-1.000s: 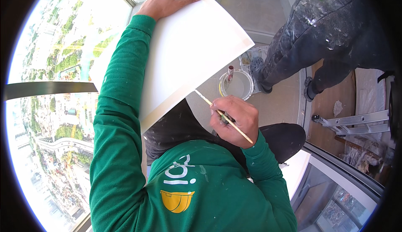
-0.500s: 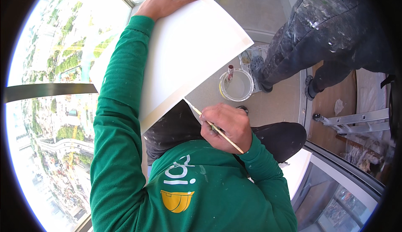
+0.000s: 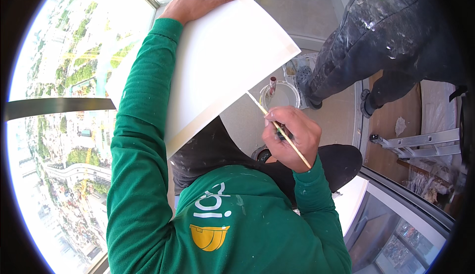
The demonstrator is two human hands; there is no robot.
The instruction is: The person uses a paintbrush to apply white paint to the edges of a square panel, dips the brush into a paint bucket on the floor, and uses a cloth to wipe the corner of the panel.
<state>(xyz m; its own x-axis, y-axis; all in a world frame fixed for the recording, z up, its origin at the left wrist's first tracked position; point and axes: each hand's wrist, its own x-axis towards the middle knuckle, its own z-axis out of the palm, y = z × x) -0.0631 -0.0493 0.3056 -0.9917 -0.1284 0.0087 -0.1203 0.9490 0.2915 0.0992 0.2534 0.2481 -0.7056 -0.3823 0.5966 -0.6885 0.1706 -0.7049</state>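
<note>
A large white panel [image 3: 222, 51] with a beige strip along its near and far right edges lies tilted before me. My left hand [image 3: 194, 0] rests on its far end, thumb stretched over the surface and fingers over the edge. In my right hand [image 3: 293, 136] is a thin paintbrush [image 3: 298, 152] with a pale wooden handle, pinched between thumb and fingers. Its white tip meets or nearly meets the panel's near edge, right of the middle. Just beyond the brush stands a round clear bucket [image 3: 289, 96], with a red-topped stick [image 3: 272, 84] leaning inside it.
Another person in paint-spattered dark trousers [image 3: 376, 31] stands close on the right, beside the bucket. A metal ladder [image 3: 425, 140] lies farther right past a door track. Large windows [image 3: 64, 66] line the left, looking down from a height. Paper [image 3: 292, 66] lies beneath that person's shoe.
My right hand and the brush have moved right and slightly away along the panel's near edge. My left hand stays in place on the panel.
</note>
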